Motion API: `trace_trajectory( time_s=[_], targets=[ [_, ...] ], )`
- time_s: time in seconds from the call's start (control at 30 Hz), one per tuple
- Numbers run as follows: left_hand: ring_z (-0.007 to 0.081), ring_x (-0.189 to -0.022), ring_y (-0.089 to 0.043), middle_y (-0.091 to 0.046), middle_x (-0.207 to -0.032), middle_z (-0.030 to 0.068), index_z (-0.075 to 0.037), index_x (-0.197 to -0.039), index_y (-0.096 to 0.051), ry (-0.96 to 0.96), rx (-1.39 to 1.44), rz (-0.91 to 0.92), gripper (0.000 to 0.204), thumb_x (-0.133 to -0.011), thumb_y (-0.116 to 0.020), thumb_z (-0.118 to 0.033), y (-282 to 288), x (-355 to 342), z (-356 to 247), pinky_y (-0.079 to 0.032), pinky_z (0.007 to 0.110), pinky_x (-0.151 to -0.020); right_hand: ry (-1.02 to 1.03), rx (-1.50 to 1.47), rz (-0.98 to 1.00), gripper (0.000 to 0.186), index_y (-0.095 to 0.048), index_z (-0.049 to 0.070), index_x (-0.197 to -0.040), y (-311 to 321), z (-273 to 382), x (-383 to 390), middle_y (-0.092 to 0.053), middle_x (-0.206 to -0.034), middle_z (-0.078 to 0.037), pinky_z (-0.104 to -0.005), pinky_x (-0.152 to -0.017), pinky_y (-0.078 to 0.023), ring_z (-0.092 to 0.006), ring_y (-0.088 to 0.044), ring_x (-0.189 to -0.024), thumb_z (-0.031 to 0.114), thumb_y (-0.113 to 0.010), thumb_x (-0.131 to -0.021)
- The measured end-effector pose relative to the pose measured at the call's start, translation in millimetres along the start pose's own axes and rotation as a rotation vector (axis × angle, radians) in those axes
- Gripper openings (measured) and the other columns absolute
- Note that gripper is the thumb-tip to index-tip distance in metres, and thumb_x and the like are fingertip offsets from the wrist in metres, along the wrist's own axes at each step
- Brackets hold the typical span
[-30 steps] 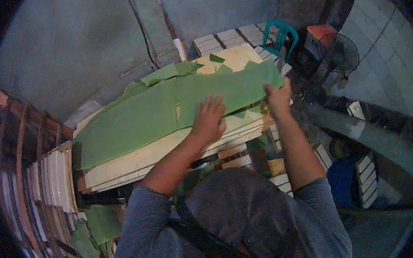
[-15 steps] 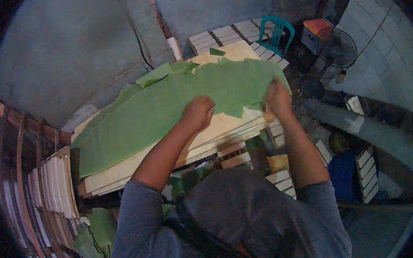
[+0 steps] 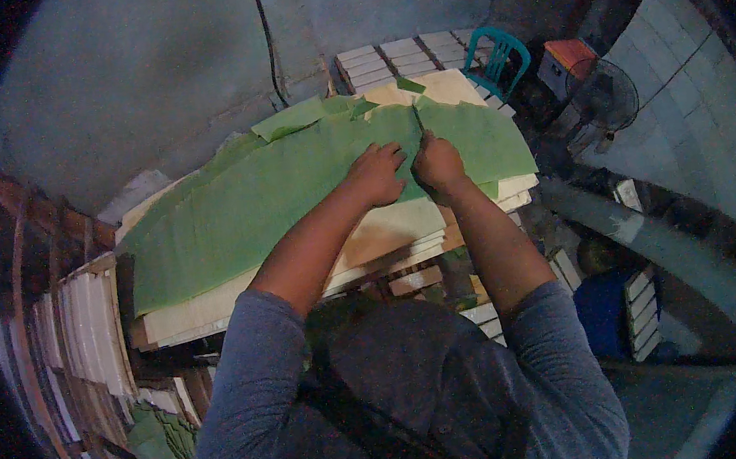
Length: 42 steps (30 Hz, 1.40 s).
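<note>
The right hand (image 3: 439, 165) hides the handle of the knife (image 3: 417, 117), whose blade is too thin and dark to tell whether it pierces the banana leaf (image 3: 255, 199). The left hand's (image 3: 375, 175) palm is out of sight. The lower edge cuts off the grey shirt (image 3: 251, 383) and stacked leaves (image 3: 157, 440); the teal chair's (image 3: 501, 58) feet are hidden.

- The left hand (image 3: 377, 174) rests palm-down on a long green leaf (image 3: 238, 200), fingers slightly bent.
- The right hand (image 3: 438, 163), just beside it, grips a thin dark blade (image 3: 417, 118) pointing away.
- Stacked pale boards (image 3: 195, 317) lie beneath the leaf.
- Smaller leaf pieces (image 3: 289, 120) line its far edge.
- A teal chair (image 3: 501, 62) stands near a round fan (image 3: 602, 98).
</note>
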State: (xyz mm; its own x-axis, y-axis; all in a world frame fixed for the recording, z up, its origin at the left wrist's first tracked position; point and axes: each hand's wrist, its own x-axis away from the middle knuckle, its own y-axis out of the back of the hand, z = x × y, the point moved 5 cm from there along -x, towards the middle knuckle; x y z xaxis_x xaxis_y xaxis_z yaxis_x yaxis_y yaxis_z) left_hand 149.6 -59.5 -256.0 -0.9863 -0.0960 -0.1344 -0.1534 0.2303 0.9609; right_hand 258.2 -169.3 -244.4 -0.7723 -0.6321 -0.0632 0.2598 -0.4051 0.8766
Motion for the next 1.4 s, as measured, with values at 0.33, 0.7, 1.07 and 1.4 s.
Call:
trace_trajectory(
  time_s=[0.33,0.7,1.07,1.4],
  targets=[
    [0.0385,-0.123,-0.058,-0.057,-0.133,0.0164,-0.002,-0.126,-0.065,0.095,0.112,0.111,0.044,-0.089,-0.067,-0.025,8,-18,7,-0.05,0.049,-0.106,-0.024,0.107,0.202,0.041,-0.058,0.0,-0.131,13,-14,61,-0.07,-0.097,-0.029,-0.0564,-0.083,-0.055,-0.0488,-0.069,-0.095,0.02,-0.058,-0.095],
    [0.0443,-0.125,-0.055,-0.058,-0.131,0.0226,-0.001,-0.136,-0.059,-0.031,0.042,0.083,0.055,-0.089,-0.066,-0.028,4,-12,5,-0.049,0.052,-0.108,-0.091,0.103,0.123,0.063,-0.046,0.002,-0.152,22,-41,214,-0.068,-0.104,-0.028,-0.0502,-0.082,-0.055,-0.0453,-0.068,-0.094,0.003,-0.061,-0.091],
    [0.0437,-0.102,-0.066,-0.067,-0.11,0.0207,-0.001,-0.105,-0.067,-0.092,-0.046,0.171,0.03,-0.085,-0.07,-0.023,-3,35,-38,-0.056,0.054,-0.088,0.035,-0.451,-0.327,0.04,-0.058,-0.001,-0.136,69,-64,119,-0.072,-0.104,-0.02,-0.0415,-0.085,-0.057,-0.0335,-0.072,-0.096,0.01,-0.062,-0.098],
    [0.0309,-0.11,-0.059,-0.061,-0.121,0.0159,-0.002,-0.124,-0.056,0.672,0.741,-0.994,0.035,-0.105,-0.049,-0.031,100,117,105,-0.049,0.043,-0.095,-0.259,-0.865,-0.102,0.023,-0.06,0.001,-0.122,7,-119,62,-0.058,-0.074,-0.006,-0.0341,-0.04,-0.042,-0.0156,-0.055,-0.049,0.006,-0.058,-0.1]
  ],
)
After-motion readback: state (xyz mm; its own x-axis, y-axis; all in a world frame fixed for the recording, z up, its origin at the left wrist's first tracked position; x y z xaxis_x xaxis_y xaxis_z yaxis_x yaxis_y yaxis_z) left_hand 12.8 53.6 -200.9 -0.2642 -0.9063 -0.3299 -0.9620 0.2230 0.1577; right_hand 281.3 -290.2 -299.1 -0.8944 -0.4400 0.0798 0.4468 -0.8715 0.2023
